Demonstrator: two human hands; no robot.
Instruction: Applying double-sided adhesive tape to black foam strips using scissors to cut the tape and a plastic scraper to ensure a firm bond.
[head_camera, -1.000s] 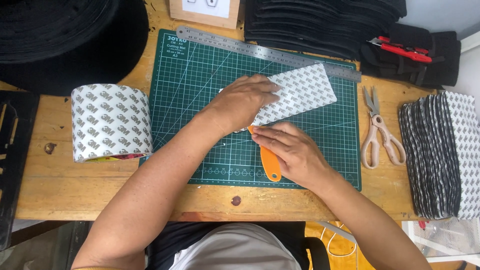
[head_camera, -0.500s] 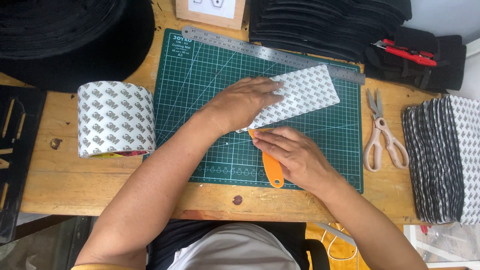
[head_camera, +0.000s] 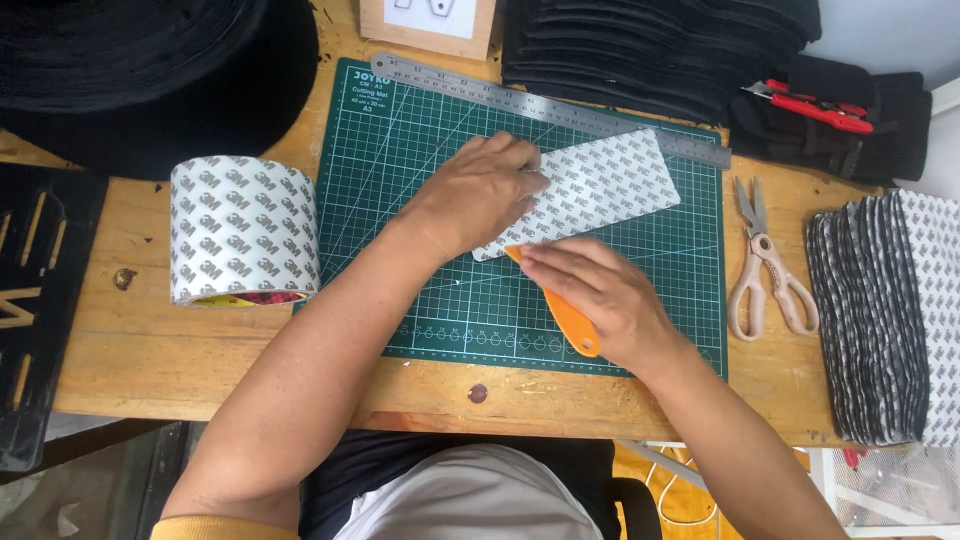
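My left hand (head_camera: 480, 195) lies flat on the left end of a white patterned rectangular piece (head_camera: 605, 185) on the green cutting mat (head_camera: 400, 150). My right hand (head_camera: 600, 295) grips an orange-handled knife (head_camera: 565, 310), its tip at the piece's lower left corner, just under my left hand. The piece lies tilted, its far end touching a steel ruler (head_camera: 540, 105).
A wide roll of white patterned tape (head_camera: 240, 230) stands left of the mat. Scissors (head_camera: 765, 265) lie to the right, beside a stack of patterned pieces (head_camera: 890, 315). Black material (head_camera: 650, 50) and a red tool (head_camera: 805, 103) lie at the back. A wooden block (head_camera: 430, 20) sits above the mat.
My right hand with the knife has shifted slightly up toward the piece's lower edge. My left hand stays pressed on the piece.
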